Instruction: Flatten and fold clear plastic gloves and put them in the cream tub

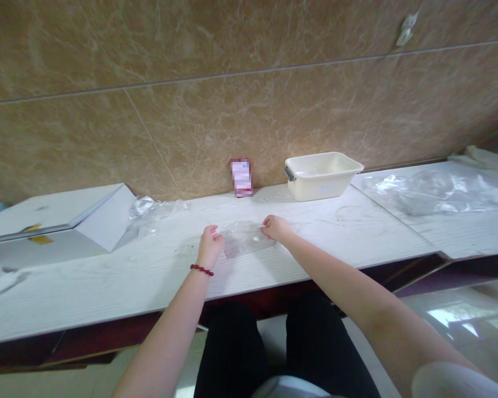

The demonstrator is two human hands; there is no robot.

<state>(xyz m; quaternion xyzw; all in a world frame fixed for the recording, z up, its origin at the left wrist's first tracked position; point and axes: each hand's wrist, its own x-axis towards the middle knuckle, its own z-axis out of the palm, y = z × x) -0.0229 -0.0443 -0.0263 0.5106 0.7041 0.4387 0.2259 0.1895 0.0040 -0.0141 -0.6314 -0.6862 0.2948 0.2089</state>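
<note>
A clear plastic bag [244, 242] lies spread low over the white tabletop [269, 276], between my two hands. My left hand [211, 247], with a dark red bead bracelet [201, 270] at the wrist, closes its fingers at the bag's left edge. At the opposite edge, the fingertips of my right hand [276, 229] are pinched on the plastic. A small pale spot shows through the film near the right hand; what it is I cannot make out.
Behind my hands, a phone-like upright panel [241, 178] leans against the marbled wall [191, 132]. A cream plastic tub [321, 185] stands right of it. On the left are a white box [58, 221] and crumpled plastic [149, 213]; more clear plastic [440, 190] lies right.
</note>
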